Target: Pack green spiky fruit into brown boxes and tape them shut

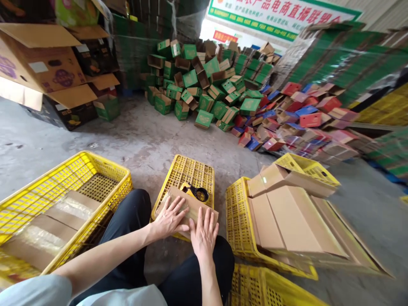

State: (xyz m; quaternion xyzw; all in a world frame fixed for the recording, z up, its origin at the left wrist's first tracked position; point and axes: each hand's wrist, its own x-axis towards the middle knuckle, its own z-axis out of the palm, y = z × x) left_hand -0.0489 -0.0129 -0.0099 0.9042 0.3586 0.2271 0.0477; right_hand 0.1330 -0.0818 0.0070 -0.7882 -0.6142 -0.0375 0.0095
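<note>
Concrete floor (143, 140) beyond pressed carton (188, 208)

— We can't see much of the flat brown carton (194, 207); our left hand (168, 219) and right hand (204, 236) cover its near part.

— And the tape dispenser (196, 193) is half hidden behind it. The banner (280, 15) is cut off at the top edge, the lettering too blurred for us to read.

Both forearms are bare — the left hand (168, 219) and right hand (204, 236) wear no gloves. Pale grey-blue short sleeves (38, 291) sit above black trousers (130, 221) — plain, unmarked.
</note>
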